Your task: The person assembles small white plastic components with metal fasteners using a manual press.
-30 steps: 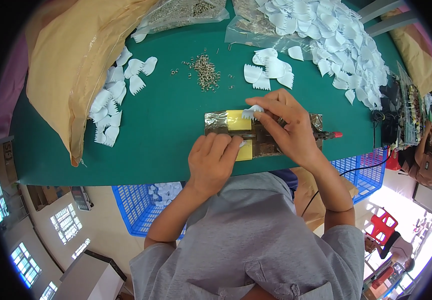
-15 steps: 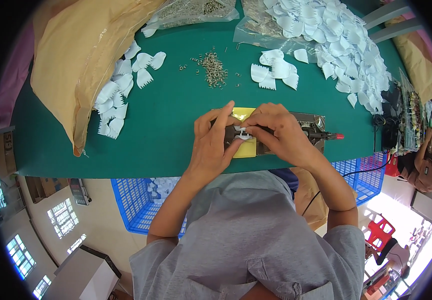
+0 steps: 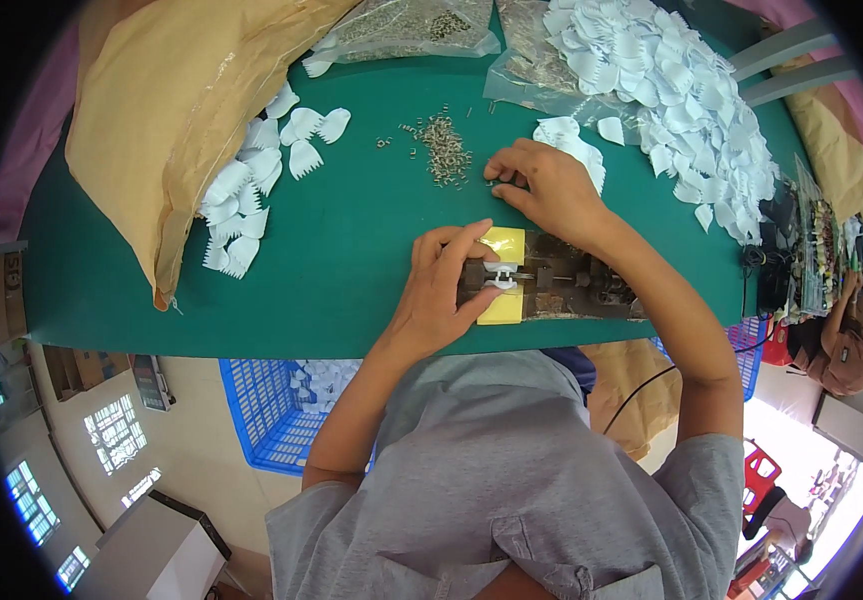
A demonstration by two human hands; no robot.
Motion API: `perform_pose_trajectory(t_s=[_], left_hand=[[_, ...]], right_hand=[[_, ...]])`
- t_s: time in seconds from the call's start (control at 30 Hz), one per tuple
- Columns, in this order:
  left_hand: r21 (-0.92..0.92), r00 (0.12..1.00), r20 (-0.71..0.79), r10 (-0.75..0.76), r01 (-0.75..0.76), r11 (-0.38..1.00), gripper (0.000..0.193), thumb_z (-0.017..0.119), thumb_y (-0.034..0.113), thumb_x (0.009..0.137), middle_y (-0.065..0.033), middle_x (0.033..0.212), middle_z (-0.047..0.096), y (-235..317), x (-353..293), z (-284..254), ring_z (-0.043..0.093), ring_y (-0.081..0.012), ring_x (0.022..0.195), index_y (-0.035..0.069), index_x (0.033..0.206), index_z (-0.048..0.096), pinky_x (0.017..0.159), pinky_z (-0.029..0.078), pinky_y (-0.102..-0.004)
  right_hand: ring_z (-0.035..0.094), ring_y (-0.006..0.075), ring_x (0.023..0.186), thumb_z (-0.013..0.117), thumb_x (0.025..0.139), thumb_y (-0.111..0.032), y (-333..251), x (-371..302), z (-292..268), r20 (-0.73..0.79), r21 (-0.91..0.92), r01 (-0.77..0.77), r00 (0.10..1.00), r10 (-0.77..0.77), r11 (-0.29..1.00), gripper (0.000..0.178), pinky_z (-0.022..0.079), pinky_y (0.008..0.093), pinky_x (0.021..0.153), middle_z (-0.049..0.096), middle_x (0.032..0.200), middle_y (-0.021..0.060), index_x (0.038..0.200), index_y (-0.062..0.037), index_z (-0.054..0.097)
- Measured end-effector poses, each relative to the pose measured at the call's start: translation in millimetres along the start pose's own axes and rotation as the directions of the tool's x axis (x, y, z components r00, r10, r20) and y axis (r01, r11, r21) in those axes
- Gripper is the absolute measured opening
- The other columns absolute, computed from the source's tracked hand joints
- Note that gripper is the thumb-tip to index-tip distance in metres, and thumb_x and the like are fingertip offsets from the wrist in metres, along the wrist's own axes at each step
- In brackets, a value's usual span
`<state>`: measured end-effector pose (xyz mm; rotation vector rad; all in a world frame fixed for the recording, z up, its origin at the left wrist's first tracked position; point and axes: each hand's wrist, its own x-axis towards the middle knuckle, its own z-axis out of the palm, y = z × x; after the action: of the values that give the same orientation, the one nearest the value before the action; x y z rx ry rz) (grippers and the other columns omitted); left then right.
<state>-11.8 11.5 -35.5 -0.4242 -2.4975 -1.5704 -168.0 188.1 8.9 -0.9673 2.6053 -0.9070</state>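
Observation:
My left hand is closed around a white plastic hair-clip piece, thumb below and fingers above. The piece sits at the left end of a dark metal jig, over a yellow plate. Farther out, my right hand is raised off the jig with thumb and fingertips pinched together. Something tiny seems to show at those fingertips, too small to name. Just left of them lies a loose heap of small metal springs. Behind the right hand a few white toothed clip halves are partly hidden.
White clip halves spill from a brown paper sack on the left. A large pile of them covers the far right. Clear bags of metal parts lie along the back. Below the green table stands a blue basket.
My right hand has left the clip piece and moved outward to beside the springs. My left hand stays on the piece. The whole view has shifted slightly.

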Motion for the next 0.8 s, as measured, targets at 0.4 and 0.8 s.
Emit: perform_pose_trajectory(t_s=[0.4,0.8], left_hand=[[-0.044,0.999,-0.023,-0.032,0.031,0.999,0.072,0.081,0.012,0.084,-0.0056,0.117,0.069,3.6,1.2,-1.7,0.050,-0.0314,0.122,0.010,0.148,0.048,0.106,0.040,-0.0454],[0.047,0.999,-0.038,0.021,-0.019,0.999,0.032,0.084,0.019,0.080,-0.0050,0.109,0.064,-1.1,5.3,1.7,0.054,-0.0300,0.113,0.010,0.107,0.068,0.098,0.043,-0.0441]], right_hand=[[0.070,0.0312,0.080,0.067,0.090,-0.010,-5.2,-1.2,8.5,-0.020,-0.075,0.088,0.996,-0.090,0.993,0.014,0.054,0.0446,0.071,0.068,0.088,0.0148,0.095,0.0020,0.062],[0.050,0.0180,0.087,0.070,0.093,-0.007,-52.7,-83.3,-10.2,0.075,0.315,-0.104,0.994,0.084,0.943,0.008,0.042,0.0318,0.078,0.056,0.084,0.0036,0.099,-0.0022,0.069]])
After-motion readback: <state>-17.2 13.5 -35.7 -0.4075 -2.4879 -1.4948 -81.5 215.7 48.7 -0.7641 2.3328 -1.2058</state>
